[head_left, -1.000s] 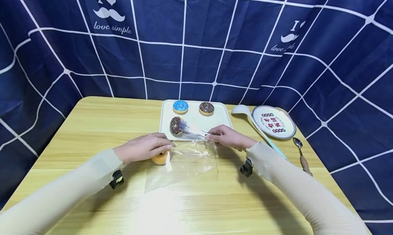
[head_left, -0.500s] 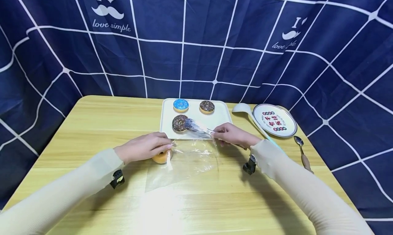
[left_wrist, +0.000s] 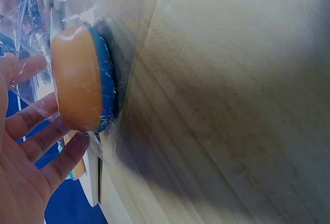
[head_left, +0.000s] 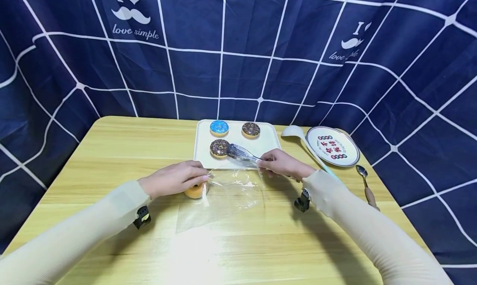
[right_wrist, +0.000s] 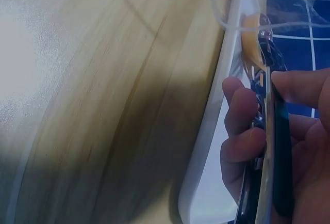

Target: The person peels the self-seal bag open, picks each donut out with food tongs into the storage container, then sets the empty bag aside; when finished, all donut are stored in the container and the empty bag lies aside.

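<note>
My left hand (head_left: 173,178) pinches the edge of a clear plastic bag (head_left: 223,206) on the table. Inside the bag, a doughnut (left_wrist: 77,79) with blue sprinkled icing stands on its side, as the left wrist view shows, close to the fingertips. With my right hand (head_left: 285,164) I grip metal tongs (head_left: 240,152) over the front of a white tray (head_left: 268,150). The tongs' tips meet the right side of a chocolate doughnut (head_left: 219,147) lying flat there; whether they clasp it I cannot tell.
A blue doughnut (head_left: 219,128) and another chocolate one (head_left: 251,130) lie at the tray's back. To its right are a ladle (head_left: 293,132), a printed plate (head_left: 348,150) and a spoon (head_left: 361,172). Dark blue cloth (head_left: 193,70) hangs behind the table.
The chocolate doughnut at the front has gone from tilted to flat and shifted slightly right. My right hand and the tongs have moved a little right; my left hand stays put.
</note>
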`<state>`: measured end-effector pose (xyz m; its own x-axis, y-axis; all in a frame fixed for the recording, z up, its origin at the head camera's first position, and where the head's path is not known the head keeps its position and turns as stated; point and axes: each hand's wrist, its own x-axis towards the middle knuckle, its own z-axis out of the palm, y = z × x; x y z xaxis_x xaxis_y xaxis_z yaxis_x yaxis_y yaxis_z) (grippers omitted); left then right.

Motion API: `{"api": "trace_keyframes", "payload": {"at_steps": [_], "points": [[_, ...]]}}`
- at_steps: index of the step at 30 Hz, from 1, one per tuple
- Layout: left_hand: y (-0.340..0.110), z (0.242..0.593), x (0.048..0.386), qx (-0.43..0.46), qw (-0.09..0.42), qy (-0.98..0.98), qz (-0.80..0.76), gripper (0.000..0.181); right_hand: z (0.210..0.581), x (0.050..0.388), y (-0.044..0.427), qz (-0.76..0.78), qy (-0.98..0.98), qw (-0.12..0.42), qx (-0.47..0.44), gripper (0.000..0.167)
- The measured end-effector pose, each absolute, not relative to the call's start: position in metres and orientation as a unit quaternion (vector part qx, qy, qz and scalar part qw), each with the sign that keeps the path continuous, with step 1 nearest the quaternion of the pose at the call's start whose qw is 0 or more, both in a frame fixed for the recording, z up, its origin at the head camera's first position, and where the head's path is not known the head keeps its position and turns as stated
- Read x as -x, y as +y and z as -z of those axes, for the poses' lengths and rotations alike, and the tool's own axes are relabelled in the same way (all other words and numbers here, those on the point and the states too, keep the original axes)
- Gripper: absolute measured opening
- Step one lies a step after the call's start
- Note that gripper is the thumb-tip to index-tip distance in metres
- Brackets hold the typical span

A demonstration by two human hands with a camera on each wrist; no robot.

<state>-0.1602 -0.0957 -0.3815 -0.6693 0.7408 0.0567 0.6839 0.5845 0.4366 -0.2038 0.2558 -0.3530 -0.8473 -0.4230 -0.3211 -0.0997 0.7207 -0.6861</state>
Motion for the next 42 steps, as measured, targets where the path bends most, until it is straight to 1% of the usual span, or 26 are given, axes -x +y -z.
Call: {"api": "trace_keyframes", "payload": {"at_steps": [11,20,26,31,39,42], "points": [[-0.095,0.382,0.161,-0.404,0.06,0.889,-0.207,0.03,0.35,0.202,0.256,0.35,0.896,0.237,0.14,0.033],[-0.094,0.383,0.16,-0.403,0.061,0.889,-0.206,0.031,0.339,0.193,0.289,0.382,0.873,0.252,0.169,0.034],[-0.096,0.384,0.161,-0.402,0.059,0.889,-0.21,0.032,0.329,0.179,0.318,0.361,0.888,0.217,0.186,0.028],[-0.096,0.385,0.162,-0.401,0.06,0.889,-0.212,0.033,0.321,0.162,0.337,0.337,0.901,0.19,0.195,0.03],[-0.097,0.389,0.164,-0.406,0.052,0.888,-0.212,0.033,0.313,0.14,0.356,0.326,0.903,0.176,0.218,0.032],[-0.097,0.389,0.164,-0.409,0.048,0.885,-0.215,0.033,0.311,0.134,0.359,0.328,0.9,0.173,0.229,0.03]]}}
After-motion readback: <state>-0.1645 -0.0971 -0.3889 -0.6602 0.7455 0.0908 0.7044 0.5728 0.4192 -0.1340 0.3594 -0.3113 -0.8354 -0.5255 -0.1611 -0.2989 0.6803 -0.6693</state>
